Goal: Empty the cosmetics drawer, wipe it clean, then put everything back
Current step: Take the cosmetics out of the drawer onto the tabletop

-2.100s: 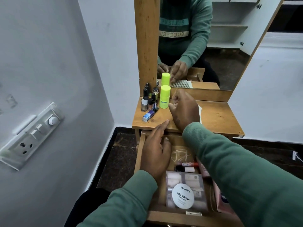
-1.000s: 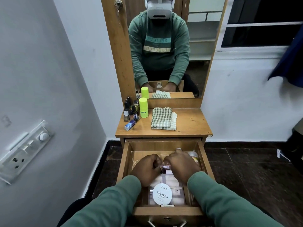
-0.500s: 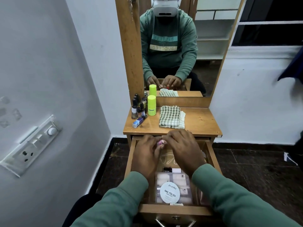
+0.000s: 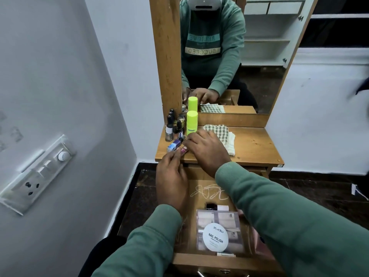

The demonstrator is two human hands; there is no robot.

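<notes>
Dim, cool room light casts soft shadows; the drawer (image 4: 201, 182) sits darker than the tabletop (image 4: 253, 144). The wide lens bends the wall (image 4: 60, 86), and the right edge blurs.

Drawer (image 4: 219, 260) is pulled open with a round white nail polish remover tub (image 4: 216, 237) on a clear pack (image 4: 229, 216), and a dark bottle (image 4: 211, 206) lying flat behind. Up on the tabletop (image 4: 255, 148): upright nail polish bottles (image 4: 169, 128), a lime green tube (image 4: 192, 122), a blue bottle (image 4: 174, 145) on its side and a folded checked cloth (image 4: 219, 132). A small pink bottle (image 4: 183, 150) is pinched at the front edge.
</notes>
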